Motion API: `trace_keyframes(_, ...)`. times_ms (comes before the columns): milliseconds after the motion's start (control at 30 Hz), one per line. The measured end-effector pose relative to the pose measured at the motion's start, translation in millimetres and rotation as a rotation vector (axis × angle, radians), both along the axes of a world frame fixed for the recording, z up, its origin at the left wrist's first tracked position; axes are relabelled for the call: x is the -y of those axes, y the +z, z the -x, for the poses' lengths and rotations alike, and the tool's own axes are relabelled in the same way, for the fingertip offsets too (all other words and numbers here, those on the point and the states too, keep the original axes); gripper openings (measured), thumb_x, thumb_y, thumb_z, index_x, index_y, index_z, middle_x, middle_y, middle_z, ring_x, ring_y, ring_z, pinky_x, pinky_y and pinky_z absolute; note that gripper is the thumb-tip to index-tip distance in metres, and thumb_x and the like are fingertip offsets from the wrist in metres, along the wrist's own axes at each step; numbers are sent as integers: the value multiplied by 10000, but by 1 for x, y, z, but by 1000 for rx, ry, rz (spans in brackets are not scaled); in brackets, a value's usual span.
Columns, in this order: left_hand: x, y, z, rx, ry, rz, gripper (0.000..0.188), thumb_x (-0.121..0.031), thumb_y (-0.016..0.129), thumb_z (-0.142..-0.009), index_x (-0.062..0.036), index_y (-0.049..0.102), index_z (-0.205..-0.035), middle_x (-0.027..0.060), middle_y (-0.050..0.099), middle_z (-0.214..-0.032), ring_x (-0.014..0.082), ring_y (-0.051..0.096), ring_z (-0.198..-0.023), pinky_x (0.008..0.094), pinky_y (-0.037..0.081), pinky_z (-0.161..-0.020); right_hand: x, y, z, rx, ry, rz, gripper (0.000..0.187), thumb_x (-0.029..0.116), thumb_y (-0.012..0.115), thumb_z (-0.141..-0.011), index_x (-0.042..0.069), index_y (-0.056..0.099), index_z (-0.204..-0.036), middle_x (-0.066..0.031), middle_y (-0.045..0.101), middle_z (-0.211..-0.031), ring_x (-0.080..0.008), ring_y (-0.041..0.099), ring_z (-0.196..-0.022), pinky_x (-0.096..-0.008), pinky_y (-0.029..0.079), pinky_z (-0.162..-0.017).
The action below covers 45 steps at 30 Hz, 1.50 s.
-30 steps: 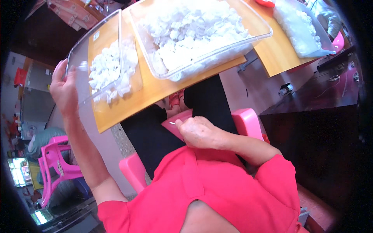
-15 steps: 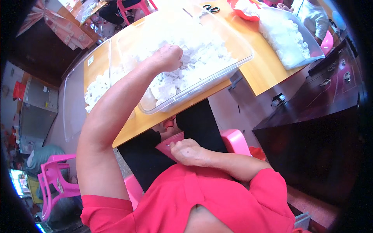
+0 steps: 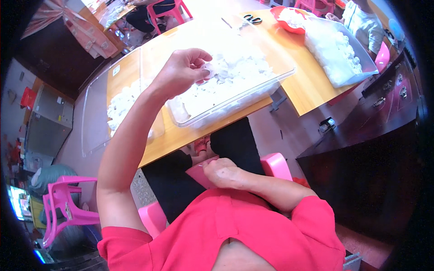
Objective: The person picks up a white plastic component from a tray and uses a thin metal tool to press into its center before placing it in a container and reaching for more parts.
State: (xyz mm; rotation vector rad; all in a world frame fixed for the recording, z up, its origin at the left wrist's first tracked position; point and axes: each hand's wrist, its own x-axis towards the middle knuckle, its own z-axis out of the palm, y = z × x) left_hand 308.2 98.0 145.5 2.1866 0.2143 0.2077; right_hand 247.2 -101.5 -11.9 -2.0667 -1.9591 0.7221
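Note:
My left hand point(image 3: 183, 67) is raised over a wide clear plastic tray point(image 3: 235, 105) on the table. Its fingers are bent in a loose pinch around a small whitish piece point(image 3: 206, 71), whose shape is washed out by glare. Many small white pieces point(image 3: 242, 67) lie heaped in the tray below. Down at my lap, my right hand point(image 3: 221, 173) is closed, above the pink stool seat point(image 3: 199, 173) between my thighs. A thin pale tip shows beside its fingers; what it holds is hidden.
More white pieces point(image 3: 122, 106) lie in a second clear container at the left. Black-handled scissors point(image 3: 252, 19), a red bowl point(image 3: 289, 25) and a bin of white pieces point(image 3: 341, 56) sit farther off. A person point(image 3: 364, 25) is at the far right. A dark cabinet point(image 3: 361, 171) stands right.
My left hand has lifted off the heap and moved slightly left, its fingers turning from a fist to a looser pinch. My right hand stays at my lap. The view has shifted a little.

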Motion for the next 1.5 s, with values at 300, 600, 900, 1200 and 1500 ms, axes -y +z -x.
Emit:
trace_keyframes(300,4,1,45,-3,35,194,276,33,607,-842,32,620,-1117,111,652,-965,178,670,-799,284,556,-688,-13,-16,2,-16,88,77,180,53,557,-727,-23,623,-876,-234,668,-847,-351,679,-811,-426,543,-674)
trace_keyframes(600,49,-32,161,483,109,379,342,129,577,-835,49,546,-1167,93,634,-980,147,636,-873,255,537,-762,-10,-8,1,-908,-454,-251,261,37,426,-843,35,655,-969,-98,617,-656,-176,615,-634,-344,504,-594)
trace_keyframes(900,87,-94,246,722,93,-247,293,146,664,-735,6,646,-991,178,567,-1052,224,603,-832,292,518,-699,6,81,44,-1269,-415,-324,176,119,530,-932,20,615,-1049,33,562,-676,-23,494,-549,-191,383,-465)
trace_keyframes(1200,105,-122,280,652,283,424,174,51,669,-826,37,628,-994,153,614,-1079,196,610,-961,278,508,-813,11,76,67,-812,-320,-459,207,0,541,-793,-24,641,-972,-115,598,-678,-109,567,-631,-271,459,-574)
trace_keyframes(1500,108,-138,306,507,295,878,383,-15,608,-900,42,528,-1270,159,615,-1192,188,593,-1070,300,489,-925,5,72,83,-939,-304,-356,221,-9,562,-890,-21,631,-1099,-13,623,-763,-36,547,-637,-192,446,-539)
